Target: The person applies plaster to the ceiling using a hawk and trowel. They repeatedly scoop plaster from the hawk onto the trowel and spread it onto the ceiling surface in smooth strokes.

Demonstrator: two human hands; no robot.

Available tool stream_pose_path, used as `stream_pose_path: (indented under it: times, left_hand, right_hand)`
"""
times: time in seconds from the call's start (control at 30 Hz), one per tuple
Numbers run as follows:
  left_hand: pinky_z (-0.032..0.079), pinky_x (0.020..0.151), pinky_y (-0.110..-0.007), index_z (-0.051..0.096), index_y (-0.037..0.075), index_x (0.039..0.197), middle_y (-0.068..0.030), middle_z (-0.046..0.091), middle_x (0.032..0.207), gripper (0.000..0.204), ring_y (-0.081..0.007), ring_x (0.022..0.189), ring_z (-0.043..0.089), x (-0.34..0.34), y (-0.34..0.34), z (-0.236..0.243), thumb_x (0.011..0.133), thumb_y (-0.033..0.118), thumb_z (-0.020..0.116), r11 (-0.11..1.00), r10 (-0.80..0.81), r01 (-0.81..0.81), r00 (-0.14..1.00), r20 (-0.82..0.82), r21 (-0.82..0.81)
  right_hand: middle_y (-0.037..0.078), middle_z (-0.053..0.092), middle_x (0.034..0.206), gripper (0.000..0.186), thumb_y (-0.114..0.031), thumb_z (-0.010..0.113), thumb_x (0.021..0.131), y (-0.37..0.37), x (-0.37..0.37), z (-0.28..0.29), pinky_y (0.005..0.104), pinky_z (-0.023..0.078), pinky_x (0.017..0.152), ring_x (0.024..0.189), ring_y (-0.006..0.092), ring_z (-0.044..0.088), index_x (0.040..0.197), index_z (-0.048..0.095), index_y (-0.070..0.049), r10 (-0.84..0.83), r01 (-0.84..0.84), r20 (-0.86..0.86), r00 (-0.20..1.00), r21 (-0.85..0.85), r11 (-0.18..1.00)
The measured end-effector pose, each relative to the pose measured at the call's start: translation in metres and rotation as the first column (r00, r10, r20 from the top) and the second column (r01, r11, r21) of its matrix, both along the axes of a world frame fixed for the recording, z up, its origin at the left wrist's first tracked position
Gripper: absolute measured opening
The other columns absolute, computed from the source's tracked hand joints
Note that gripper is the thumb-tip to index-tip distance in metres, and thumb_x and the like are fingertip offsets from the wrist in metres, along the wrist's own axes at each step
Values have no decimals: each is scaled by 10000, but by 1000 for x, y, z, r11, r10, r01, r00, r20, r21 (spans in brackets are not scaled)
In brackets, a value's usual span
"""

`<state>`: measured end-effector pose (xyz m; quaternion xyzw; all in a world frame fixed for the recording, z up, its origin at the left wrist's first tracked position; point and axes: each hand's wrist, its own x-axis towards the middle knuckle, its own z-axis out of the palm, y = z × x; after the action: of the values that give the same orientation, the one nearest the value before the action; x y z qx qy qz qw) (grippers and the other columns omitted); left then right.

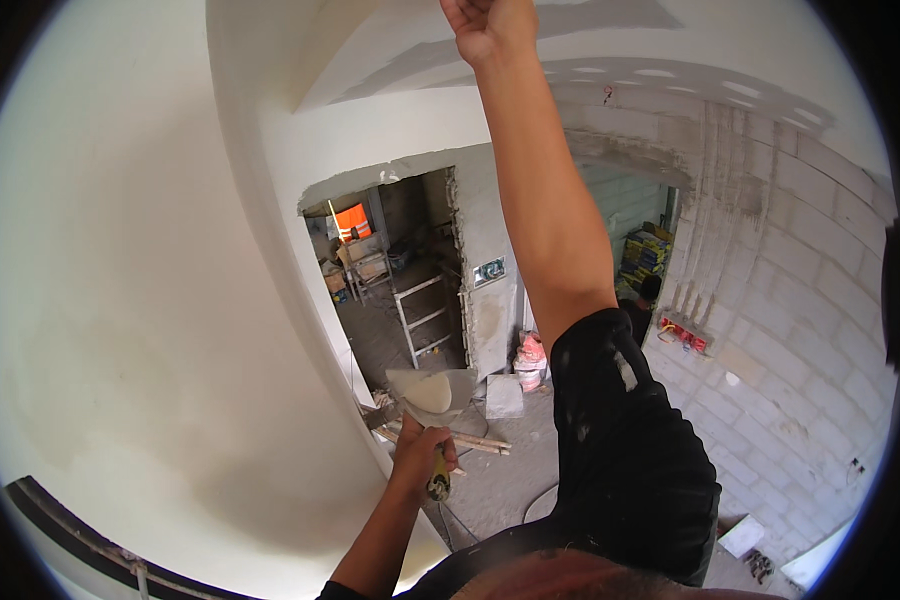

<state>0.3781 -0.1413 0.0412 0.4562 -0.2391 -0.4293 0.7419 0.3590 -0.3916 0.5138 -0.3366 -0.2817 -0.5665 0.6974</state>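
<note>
My left hand is low, near the middle, wrapped round the handle of a wide putty knife. A smooth mound of off-white putty lies on its blade, which faces up. My right arm reaches straight up, and my right hand is at the top edge of the picture, close to the ceiling. Its fingers look curled, but the frame cuts them off, so what they hold is hidden. Grey patches of damp-looking filler show on the ceiling around that hand.
A smooth off-white wall curves up close on my left. Ahead, a rough doorway shows a metal ladder and an orange vest. To the right, a block wall carries red socket boxes. A person is partly hidden behind my arm.
</note>
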Motion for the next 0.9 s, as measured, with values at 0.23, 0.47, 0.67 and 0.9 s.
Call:
stream_pose_path:
  times: [0.23,0.47,0.67,0.9]
  left_hand:
    - [445,443,-284,453,134,1225,-70,522,895,389,-142,588,502,-3,0,11,855,27,510,1000,-8,8,996,-84,-3]
    - [466,455,-314,413,101,1175,-124,531,688,344,-187,505,512,3,-9,14,851,54,516,995,3,-21,983,-186,-98]
    - [472,456,-298,411,104,1251,-98,534,883,428,-160,586,528,7,-11,8,833,42,484,991,-26,6,989,-147,-135]
    - [469,458,-297,409,104,1291,-94,531,928,480,-155,608,531,7,-9,7,820,38,476,989,-55,40,993,-107,-143]
  right_hand:
    - [143,656,860,278,-214,448,1038,17,-43,-3,320,630,690,775,264,698,975,563,30,-8,8,-10,1000,-23,1000]
    - [144,674,861,274,-214,455,1034,36,-82,-6,333,635,708,805,280,714,968,571,24,-34,36,23,999,-75,997]
    - [162,696,902,248,-197,476,1022,53,-108,-9,340,635,734,837,292,721,973,578,24,-18,29,88,996,-124,992]
    - [231,696,962,277,-180,496,1013,78,-150,-13,348,648,784,938,362,722,1017,566,87,-10,28,131,991,-138,990]
